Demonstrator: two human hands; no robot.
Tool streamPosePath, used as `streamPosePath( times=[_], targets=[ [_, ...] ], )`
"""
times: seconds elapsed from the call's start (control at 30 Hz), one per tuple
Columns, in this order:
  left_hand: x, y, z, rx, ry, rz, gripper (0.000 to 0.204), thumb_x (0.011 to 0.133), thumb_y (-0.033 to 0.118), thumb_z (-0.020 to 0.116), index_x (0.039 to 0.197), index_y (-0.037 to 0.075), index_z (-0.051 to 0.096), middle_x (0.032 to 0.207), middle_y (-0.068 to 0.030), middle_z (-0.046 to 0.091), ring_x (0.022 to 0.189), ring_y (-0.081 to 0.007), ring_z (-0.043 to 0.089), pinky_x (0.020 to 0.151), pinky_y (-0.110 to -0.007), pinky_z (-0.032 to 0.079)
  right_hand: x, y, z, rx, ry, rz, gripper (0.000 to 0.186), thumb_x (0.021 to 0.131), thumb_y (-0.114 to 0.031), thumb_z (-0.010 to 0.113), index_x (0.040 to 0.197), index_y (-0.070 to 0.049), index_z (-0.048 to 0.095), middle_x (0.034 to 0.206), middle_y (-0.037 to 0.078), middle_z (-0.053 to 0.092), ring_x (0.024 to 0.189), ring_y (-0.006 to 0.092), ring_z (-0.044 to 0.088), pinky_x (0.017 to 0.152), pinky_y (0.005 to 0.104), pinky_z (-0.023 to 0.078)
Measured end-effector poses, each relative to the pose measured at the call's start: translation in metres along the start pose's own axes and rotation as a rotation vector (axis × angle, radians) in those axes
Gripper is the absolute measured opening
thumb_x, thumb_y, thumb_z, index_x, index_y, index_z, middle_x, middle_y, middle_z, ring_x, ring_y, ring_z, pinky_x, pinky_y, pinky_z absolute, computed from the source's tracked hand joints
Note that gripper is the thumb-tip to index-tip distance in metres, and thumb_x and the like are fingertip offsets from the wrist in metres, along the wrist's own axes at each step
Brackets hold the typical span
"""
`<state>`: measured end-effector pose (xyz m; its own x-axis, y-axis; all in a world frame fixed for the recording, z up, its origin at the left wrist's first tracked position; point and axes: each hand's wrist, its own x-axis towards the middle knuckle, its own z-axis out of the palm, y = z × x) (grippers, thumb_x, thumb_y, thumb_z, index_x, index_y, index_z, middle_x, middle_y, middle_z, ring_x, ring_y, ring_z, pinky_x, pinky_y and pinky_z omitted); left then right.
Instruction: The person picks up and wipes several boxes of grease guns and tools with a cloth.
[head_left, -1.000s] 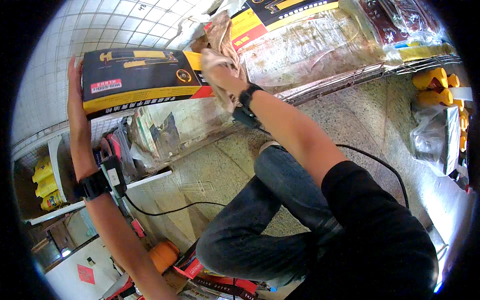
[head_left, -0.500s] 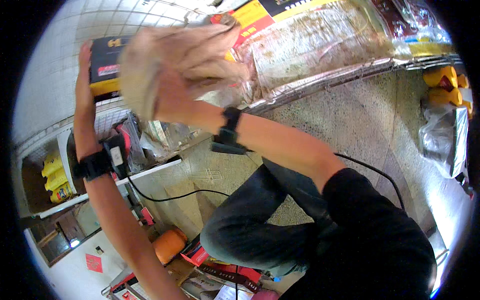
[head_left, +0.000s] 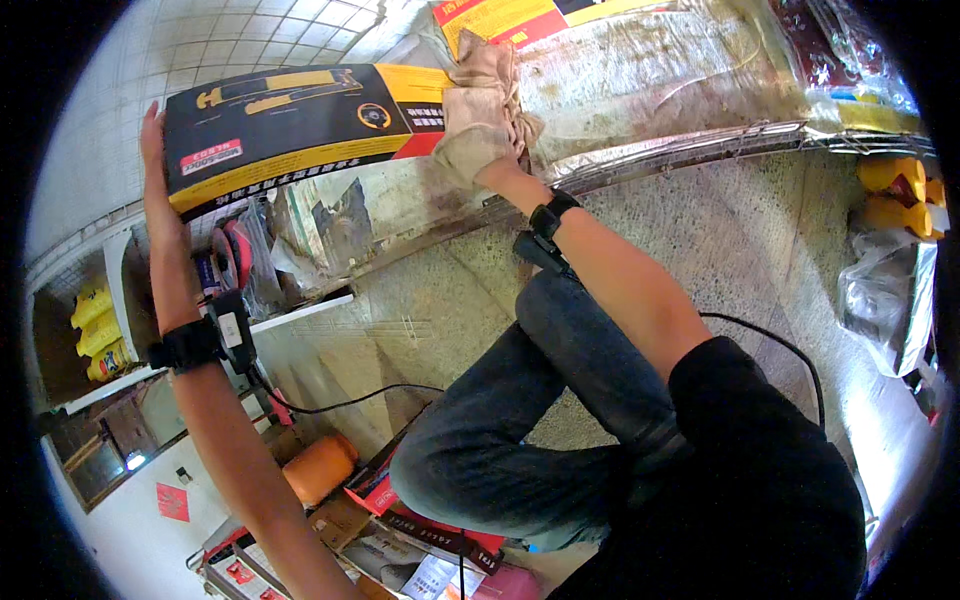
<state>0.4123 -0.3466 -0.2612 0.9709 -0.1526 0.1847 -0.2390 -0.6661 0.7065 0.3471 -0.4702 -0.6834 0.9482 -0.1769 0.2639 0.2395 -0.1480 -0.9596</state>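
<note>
A long black, yellow and red cardboard box, with a picture of a tool on its top, lies over the left part of the wire shelf. My left hand holds its left end, the fingers stretched along that side; part of the hand is hidden by the box. At the other end my right hand grips a crumpled beige cloth, which covers most of the fingers and rests against the box's right end. Both wrists wear black straps.
Worn, stained sheeting covers the shelf. Another yellow and red box stands behind. Yellow bottles fill a bin at left; yellow containers stand at right. A black cable runs from my left wrist. An orange object sits lower left.
The cloth in my right hand has moved right and down along the box, uncovering its top. My left hand stays at the left end.
</note>
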Motion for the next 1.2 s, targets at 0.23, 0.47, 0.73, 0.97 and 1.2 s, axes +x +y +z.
streamPosePath(
  times=[0.23, 0.47, 0.73, 0.97, 1.2],
  targets=[
    [-0.043, 0.017, 0.004, 0.133, -0.014, 0.151, 0.069, 0.078, 0.018, 0.063, 0.136, 0.004, 0.030, 0.136, -0.0126, 0.033, 0.126, -0.0218, 0.030, 0.105, -0.034, 0.022, 0.025, -0.049, -0.084, -0.159, -0.076, 0.152, 0.022, 0.085, -0.015, 0.050, 0.104, -0.005, 0.055, 0.091, 0.006, 0.056, 0.094, 0.0184, 0.053, 0.086, 0.0280, 0.042],
    [-0.108, 0.057, 0.024, 0.136, -0.106, 0.244, 0.073, 0.076, 0.015, 0.058, 0.139, 0.005, 0.021, 0.139, -0.0127, 0.025, 0.124, -0.0225, 0.031, 0.105, -0.032, 0.023, 0.103, -0.257, -0.131, -0.439, -0.335, -0.395, 0.020, 0.087, -0.013, 0.047, 0.103, -0.005, 0.057, 0.087, 0.007, 0.058, 0.093, 0.0161, 0.055, 0.084, 0.0259, 0.043],
    [-0.143, 0.061, 0.036, 0.212, -0.077, 0.314, 0.076, 0.073, 0.007, 0.056, 0.138, 0.002, 0.018, 0.141, -0.0121, 0.022, 0.130, -0.0234, 0.022, 0.108, -0.034, 0.015, 0.118, -0.297, -0.064, -0.213, -0.221, -0.648, 0.017, 0.079, -0.015, 0.050, 0.088, -0.001, 0.055, 0.085, 0.022, 0.062, 0.080, 0.0353, 0.063, 0.067, 0.0438, 0.050],
    [-0.157, 0.049, 0.036, 0.253, -0.011, 0.420, 0.076, 0.074, 0.010, 0.058, 0.138, 0.001, 0.019, 0.140, -0.0130, 0.024, 0.129, -0.0231, 0.025, 0.107, -0.034, 0.018, 0.127, -0.069, -0.053, -0.467, -0.295, -0.328, 0.023, 0.083, -0.011, 0.045, 0.106, -0.007, 0.046, 0.097, 0.022, 0.060, 0.093, 0.0381, 0.058, 0.077, 0.0437, 0.047],
    [-0.123, 0.081, 0.053, 0.002, -0.123, 0.416, 0.076, 0.079, 0.017, 0.059, 0.139, 0.003, 0.015, 0.134, -0.0199, 0.036, 0.120, -0.0285, 0.041, 0.100, -0.036, 0.033, 0.165, -0.006, -0.047, -0.562, -0.320, -0.341, 0.023, 0.080, -0.018, 0.052, 0.094, 0.000, 0.058, 0.092, 0.020, 0.062, 0.083, 0.0335, 0.062, 0.066, 0.0417, 0.051]
  ],
)
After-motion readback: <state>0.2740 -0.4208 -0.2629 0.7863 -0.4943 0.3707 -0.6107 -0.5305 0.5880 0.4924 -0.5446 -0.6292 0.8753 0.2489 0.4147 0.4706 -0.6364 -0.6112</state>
